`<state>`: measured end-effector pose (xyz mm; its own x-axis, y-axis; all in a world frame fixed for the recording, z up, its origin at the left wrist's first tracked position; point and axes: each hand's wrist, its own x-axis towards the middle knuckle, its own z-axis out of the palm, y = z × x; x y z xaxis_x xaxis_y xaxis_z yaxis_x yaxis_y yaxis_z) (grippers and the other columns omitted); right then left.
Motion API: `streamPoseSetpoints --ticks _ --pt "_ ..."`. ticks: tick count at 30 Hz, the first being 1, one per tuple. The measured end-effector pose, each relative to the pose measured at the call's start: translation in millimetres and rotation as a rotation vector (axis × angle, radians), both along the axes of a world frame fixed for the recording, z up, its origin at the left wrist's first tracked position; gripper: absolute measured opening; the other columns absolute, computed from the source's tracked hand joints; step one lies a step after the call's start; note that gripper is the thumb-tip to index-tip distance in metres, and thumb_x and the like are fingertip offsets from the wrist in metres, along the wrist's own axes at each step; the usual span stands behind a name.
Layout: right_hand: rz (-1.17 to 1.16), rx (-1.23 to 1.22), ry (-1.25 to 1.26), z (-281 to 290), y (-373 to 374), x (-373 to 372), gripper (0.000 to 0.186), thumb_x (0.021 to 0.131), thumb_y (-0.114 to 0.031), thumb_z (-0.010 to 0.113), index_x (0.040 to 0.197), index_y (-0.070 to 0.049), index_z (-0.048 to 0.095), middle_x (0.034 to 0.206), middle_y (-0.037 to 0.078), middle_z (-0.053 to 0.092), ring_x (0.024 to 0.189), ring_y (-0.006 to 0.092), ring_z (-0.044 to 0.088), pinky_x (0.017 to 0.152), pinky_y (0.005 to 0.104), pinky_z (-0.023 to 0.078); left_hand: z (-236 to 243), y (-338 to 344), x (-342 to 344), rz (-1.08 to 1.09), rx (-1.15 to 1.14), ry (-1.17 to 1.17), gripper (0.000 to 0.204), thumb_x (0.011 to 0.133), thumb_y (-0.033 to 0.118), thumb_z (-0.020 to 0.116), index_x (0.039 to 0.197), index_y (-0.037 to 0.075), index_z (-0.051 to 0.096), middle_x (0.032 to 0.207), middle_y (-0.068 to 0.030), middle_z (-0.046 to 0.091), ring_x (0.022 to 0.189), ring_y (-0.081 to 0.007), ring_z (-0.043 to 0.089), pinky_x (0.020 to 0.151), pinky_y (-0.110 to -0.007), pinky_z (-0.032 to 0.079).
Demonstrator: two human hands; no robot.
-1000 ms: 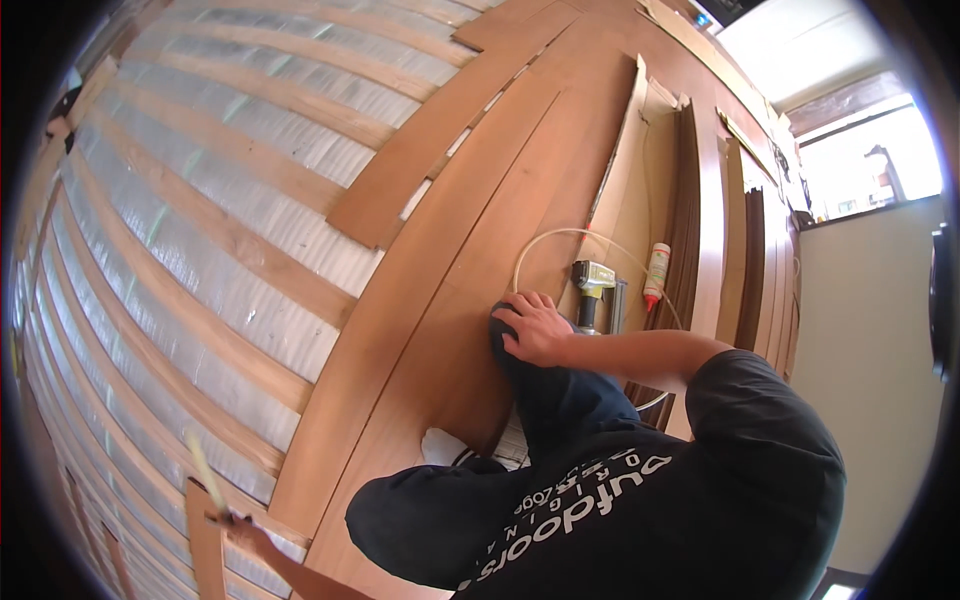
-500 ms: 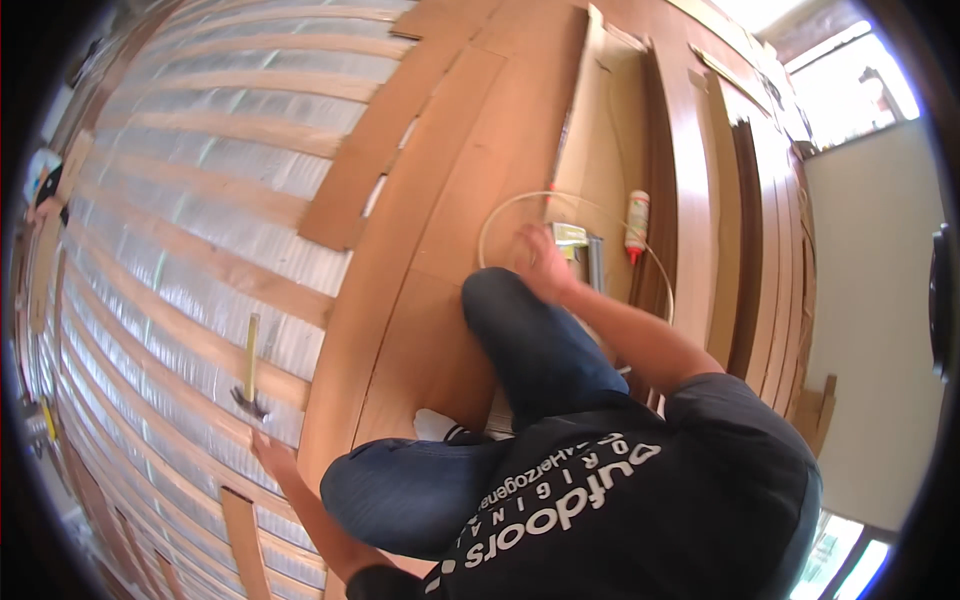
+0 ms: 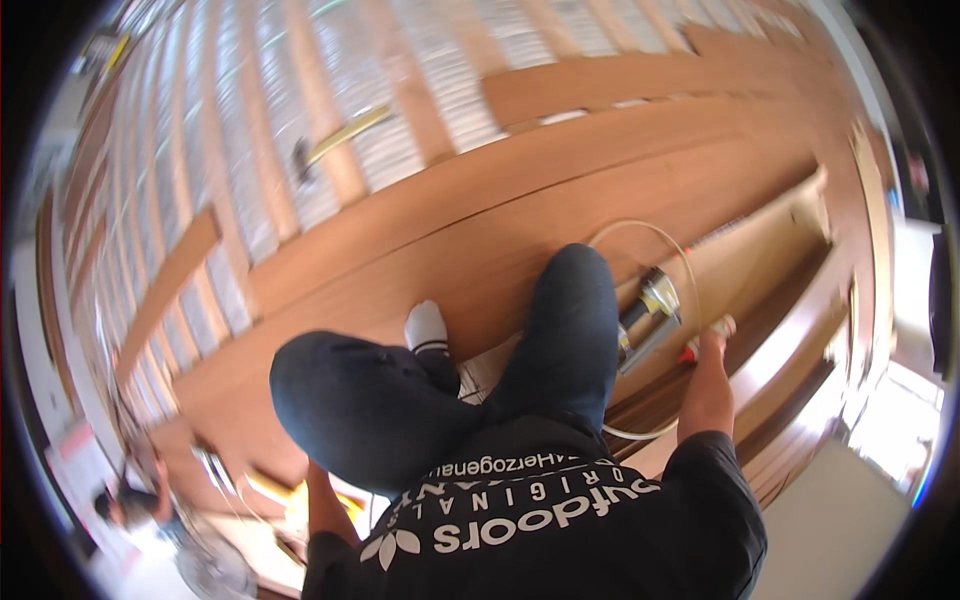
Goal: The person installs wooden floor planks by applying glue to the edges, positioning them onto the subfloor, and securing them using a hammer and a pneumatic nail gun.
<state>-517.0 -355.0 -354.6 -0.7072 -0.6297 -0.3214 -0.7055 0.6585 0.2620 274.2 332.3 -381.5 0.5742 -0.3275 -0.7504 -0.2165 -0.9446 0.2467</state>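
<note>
Red-nozzled glue bottle (image 3: 728, 325) sat right of the pneumatic nailer (image 3: 658, 297), long axis diagonal, nozzle pointing back-left, right hand (image 3: 713, 340) across its middle, forearm extended forward, finger closure too blurred to tell, left hand hidden.

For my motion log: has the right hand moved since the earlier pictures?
Yes, rightward: earlier left of the nail gun, the right hand is now right of it, at the white bottle.

Head-worn fisheye cam faces dn @ flr (image 3: 560, 205).
</note>
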Motion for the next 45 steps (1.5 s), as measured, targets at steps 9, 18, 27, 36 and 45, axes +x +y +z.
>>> streamPoseSetpoints --ticks 9,18,27,36,45 --pt "0.103 0.128 -0.215 -43.3 41.2 25.1 0.060 0.084 -0.031 0.073 0.136 -0.004 0.059 0.121 0.017 0.069 0.106 0.0292 0.069 0.091 0.0431 0.057 18.3 30.5 -32.5 0.125 -0.078 -0.192 0.033 0.101 0.024 0.052 0.127 0.009 0.064 0.120 -0.0249 0.069 0.115 -0.0424 0.064 0.100 -0.049 0.051" --pt "0.301 -0.209 -0.122 1.2 12.7 27.6 0.072 0.078 -0.023 0.083 0.139 -0.001 0.051 0.108 0.021 0.070 0.093 0.0346 0.072 0.081 0.0457 0.061 40.8 -62.2 16.6 0.124 -0.143 -0.250 0.031 0.100 0.024 0.054 0.126 0.016 0.067 0.123 -0.0169 0.071 0.115 -0.0376 0.066 0.098 -0.049 0.053" --pt "0.464 -0.865 -0.869 178.8 -69.7 172.9 0.060 0.095 -0.004 0.072 0.147 0.001 0.044 0.133 0.020 0.060 0.110 0.0313 0.066 0.088 0.0425 0.061 -27.4 -39.4 143.4 0.401 -0.311 -0.386 0.038 0.096 0.026 0.057 0.132 0.016 0.064 0.132 -0.0169 0.067 0.126 -0.0340 0.062 0.106 -0.049 0.049" --pt "0.280 -0.305 -2.337 251.3 21.1 413.4 0.051 0.098 -0.017 0.069 0.141 0.001 0.048 0.141 0.018 0.057 0.131 0.0332 0.055 0.116 0.0480 0.044 -24.7 -71.0 203.5 0.535 -0.137 -0.561 0.045 0.097 0.033 0.053 0.134 0.009 0.058 0.141 -0.0172 0.055 0.134 -0.0397 0.050 0.111 -0.051 0.041" --pt "0.177 -0.006 -2.437 263.7 119.5 574.8 0.065 0.097 -0.021 0.071 0.151 -0.003 0.040 0.153 0.019 0.048 0.138 0.0369 0.049 0.119 0.0497 0.040 -67.2 -54.5 274.1 0.583 0.007 -0.471 0.075 0.091 0.058 0.065 0.139 0.002 0.055 0.132 -0.0224 0.063 0.129 -0.0350 0.057 0.109 -0.044 0.046"
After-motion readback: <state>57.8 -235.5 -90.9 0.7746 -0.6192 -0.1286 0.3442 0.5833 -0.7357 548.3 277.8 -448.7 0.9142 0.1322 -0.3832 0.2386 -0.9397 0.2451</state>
